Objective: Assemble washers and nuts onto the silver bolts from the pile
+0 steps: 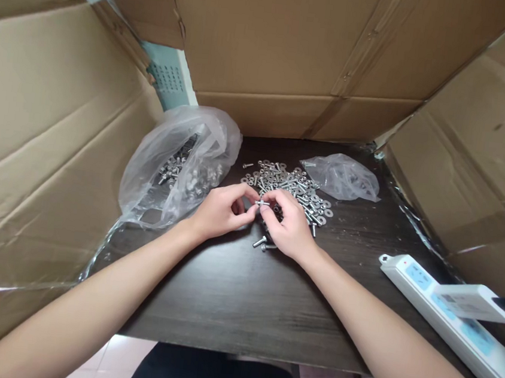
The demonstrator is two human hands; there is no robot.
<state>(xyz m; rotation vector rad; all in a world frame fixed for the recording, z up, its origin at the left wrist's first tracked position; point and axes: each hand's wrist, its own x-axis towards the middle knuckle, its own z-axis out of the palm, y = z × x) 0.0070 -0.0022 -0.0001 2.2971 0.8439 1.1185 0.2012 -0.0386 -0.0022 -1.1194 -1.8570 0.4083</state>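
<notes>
A small silver bolt (262,203) lies level between my two hands, just in front of the metal pile. My left hand (221,213) pinches its left end between thumb and forefinger. From the right, the thumb and fingers of my right hand (292,229) close on the same bolt. Whether a nut or washer sits on it is too small to tell. Behind and under my right hand spreads a heap of loose bolts, nuts and flat washers (295,187). Two bolts (260,241) lie on the table just below my fingers.
A clear plastic bag (146,166) with metal fasteners stands at the left. A smaller plastic bag (348,178) lies behind the pile at right. The white power strip (421,303) with a plugged-in adapter (475,301) rests on the dark table (222,306). Cardboard walls (286,42) surround it.
</notes>
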